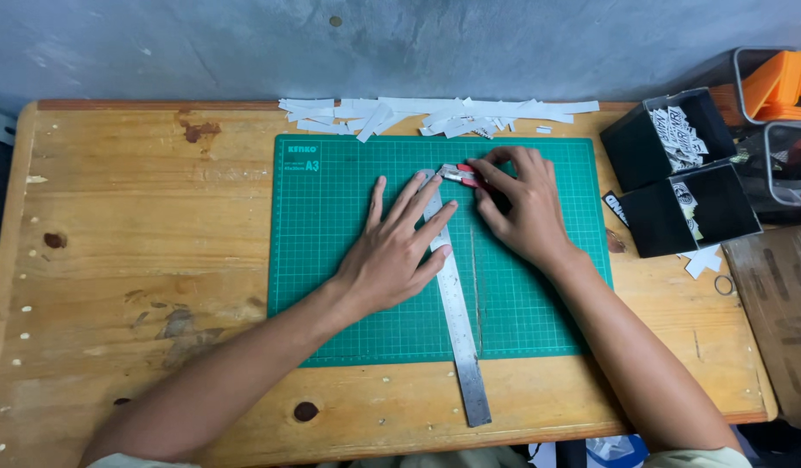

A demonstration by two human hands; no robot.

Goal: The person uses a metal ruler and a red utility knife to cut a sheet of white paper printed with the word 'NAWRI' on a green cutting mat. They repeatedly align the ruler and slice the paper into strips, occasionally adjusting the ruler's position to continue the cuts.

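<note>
Nearest me, one steel ruler runs lengthwise away from me, tilting slightly left at its far end, on one green cutting mat. I see my left hand spread flat on it, fingers open. Just right, my right hand grips one red-handled cutter, tip pointing left at the ruler's far end.

The left hand presses flat on a long steel ruler lying on a green cutting mat; the right hand grips a red-handled cutter knife beside the ruler's top end.
</note>
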